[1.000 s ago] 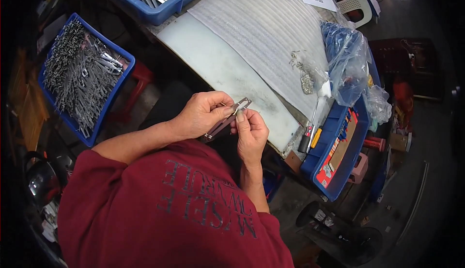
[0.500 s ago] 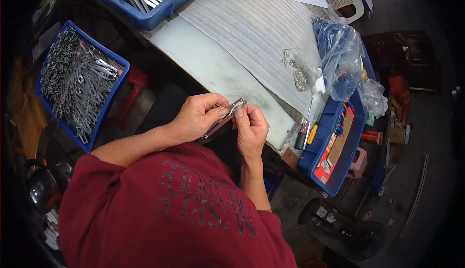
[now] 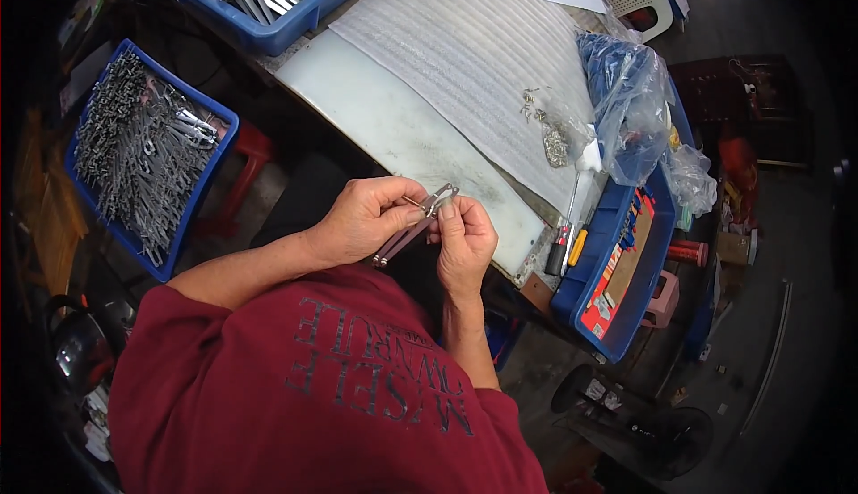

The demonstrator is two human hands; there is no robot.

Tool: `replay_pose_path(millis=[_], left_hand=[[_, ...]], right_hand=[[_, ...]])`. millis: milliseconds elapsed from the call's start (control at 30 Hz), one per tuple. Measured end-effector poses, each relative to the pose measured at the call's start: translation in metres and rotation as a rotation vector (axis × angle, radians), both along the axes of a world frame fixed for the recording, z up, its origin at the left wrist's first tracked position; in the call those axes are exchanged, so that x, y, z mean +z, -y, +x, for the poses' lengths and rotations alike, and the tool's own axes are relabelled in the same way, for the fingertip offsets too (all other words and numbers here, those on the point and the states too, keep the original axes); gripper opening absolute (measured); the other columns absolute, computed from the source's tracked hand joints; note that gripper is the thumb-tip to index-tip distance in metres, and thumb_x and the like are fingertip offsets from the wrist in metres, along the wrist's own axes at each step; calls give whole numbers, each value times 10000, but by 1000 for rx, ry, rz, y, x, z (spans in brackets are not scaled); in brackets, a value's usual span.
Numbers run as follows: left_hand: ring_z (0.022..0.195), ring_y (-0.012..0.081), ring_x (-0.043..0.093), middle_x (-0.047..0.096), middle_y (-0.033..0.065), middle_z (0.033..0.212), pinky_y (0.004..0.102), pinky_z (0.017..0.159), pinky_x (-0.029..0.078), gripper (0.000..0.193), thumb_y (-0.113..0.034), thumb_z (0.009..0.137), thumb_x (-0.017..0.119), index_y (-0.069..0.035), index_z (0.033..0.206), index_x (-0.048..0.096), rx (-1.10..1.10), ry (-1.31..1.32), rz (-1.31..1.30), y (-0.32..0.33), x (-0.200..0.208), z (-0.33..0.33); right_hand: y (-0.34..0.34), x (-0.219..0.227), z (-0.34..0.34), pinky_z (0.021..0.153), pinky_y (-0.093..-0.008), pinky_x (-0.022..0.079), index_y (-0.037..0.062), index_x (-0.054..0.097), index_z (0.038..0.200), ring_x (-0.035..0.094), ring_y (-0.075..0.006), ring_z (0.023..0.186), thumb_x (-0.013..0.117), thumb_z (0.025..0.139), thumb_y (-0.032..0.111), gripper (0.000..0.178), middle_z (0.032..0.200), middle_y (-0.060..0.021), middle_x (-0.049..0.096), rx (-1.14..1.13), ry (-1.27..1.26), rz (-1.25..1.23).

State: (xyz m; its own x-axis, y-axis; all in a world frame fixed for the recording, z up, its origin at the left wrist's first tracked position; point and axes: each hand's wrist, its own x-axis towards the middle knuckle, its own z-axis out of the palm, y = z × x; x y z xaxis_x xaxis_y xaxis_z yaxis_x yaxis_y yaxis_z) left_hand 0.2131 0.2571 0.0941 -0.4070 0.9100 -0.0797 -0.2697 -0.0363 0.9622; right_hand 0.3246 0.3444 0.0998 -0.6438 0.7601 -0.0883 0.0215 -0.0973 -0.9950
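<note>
In front of my chest, at the near edge of the table, both hands close around a slim grey metal part point(image 3: 407, 240). Two long narrow legs run down from its jaw-like upper end. My right hand point(image 3: 468, 244) pinches it near that end between thumb and fingers. My left hand point(image 3: 365, 217) is closed, with thumb and forefinger together beside the part. A thin pin-like piece point(image 3: 414, 201) shows by the left fingertips; whether it is separate from the part I cannot tell.
A blue tray point(image 3: 234, 128) of similar metal parts stands left. Another blue bin point(image 3: 277, 40) holds blue-handled tools. On the table point(image 3: 357, 92) lie foam sheet, small metal pieces point(image 3: 555, 147), and a yellow-handled screwdriver point(image 3: 576, 247). A blue crate point(image 3: 617, 347) stands right.
The metal part's lower legs have shifted slightly and show more plainly beneath my left hand. Both hands stay closed in nearly the same place.
</note>
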Motion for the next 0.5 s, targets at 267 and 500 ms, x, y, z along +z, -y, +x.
replay_pose_path(millis=[267,500], left_hand=[[755,86,550,571,46,817,202,649,456,150,19,806,484,41,948,525,-86,91,-34,3,-2,-3],[744,81,546,571,46,815,198,645,451,144,25,799,487,45,934,532,-27,82,22,4,-3,0]], right_hand=[[3,-4,0,471,-167,373,2,510,824,438,-53,511,518,842,132,132,628,-11,509,-29,-7,-10],[7,-7,0,471,-160,353,-5,516,829,423,-39,527,507,850,142,149,635,2,501,-36,-34,-19]])
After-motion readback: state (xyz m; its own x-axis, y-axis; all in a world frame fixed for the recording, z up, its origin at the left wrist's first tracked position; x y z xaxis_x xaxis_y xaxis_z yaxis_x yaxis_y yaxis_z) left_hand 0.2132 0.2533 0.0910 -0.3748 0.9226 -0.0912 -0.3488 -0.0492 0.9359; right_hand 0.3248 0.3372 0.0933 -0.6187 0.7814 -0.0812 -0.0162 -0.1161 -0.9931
